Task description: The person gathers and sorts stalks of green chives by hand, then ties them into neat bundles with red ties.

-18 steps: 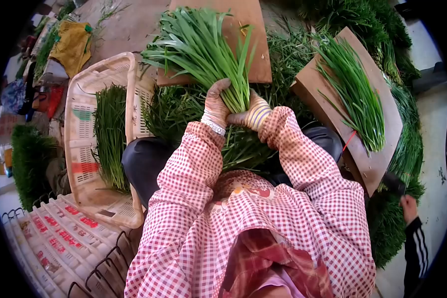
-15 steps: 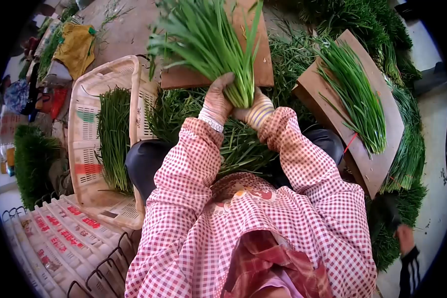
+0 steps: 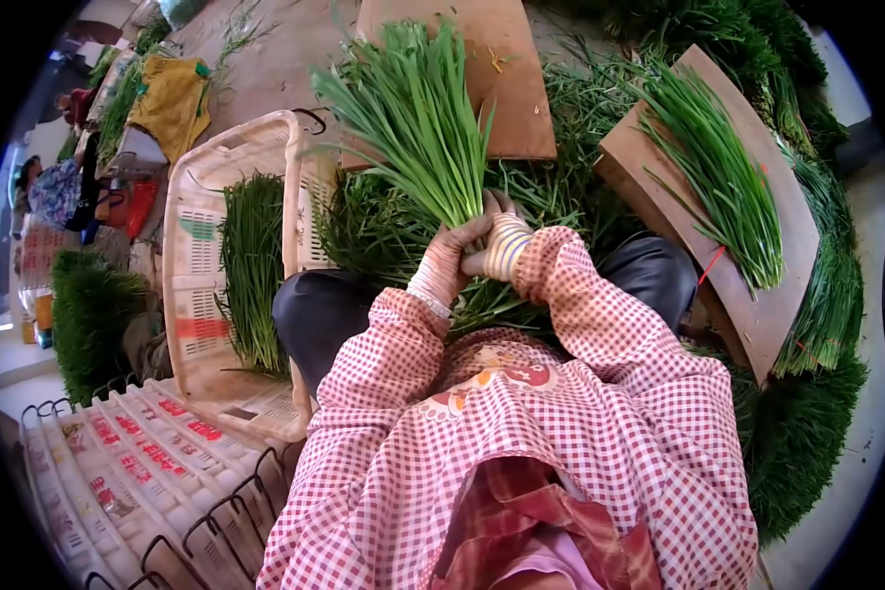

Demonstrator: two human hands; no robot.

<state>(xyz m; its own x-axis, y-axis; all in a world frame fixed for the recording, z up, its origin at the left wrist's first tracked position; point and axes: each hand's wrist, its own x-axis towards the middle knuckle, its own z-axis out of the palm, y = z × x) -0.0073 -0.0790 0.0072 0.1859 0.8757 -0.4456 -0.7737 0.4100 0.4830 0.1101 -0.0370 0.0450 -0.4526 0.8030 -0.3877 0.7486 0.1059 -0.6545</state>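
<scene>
A bunch of long green leaves (image 3: 423, 118) fans out up and to the left in front of me, its pale stem ends gathered low. My left hand (image 3: 450, 258), in a striped glove, is closed round the stem ends from the left. My right hand (image 3: 502, 238), also gloved, presses against them from the right, its fingers wrapped behind the stems. Both hands touch each other. Behind the bunch lies a brown board (image 3: 511, 88). Loose leaves (image 3: 364, 221) are heaped beneath and around the hands.
On the left stands a white plastic basket (image 3: 189, 295) holding green stalks (image 3: 253, 275), with stacked white crates (image 3: 128, 462) below it. On the right, a tilted board (image 3: 792, 236) bears another bunch (image 3: 718, 177) beside a red tie (image 3: 712, 264). Green piles (image 3: 806, 433) line the right edge.
The bunch and both hands have come lower, with my left hand now nearer the stem ends. The view has shifted slightly. Another person's hand and dark sleeve at the lower right have left view.
</scene>
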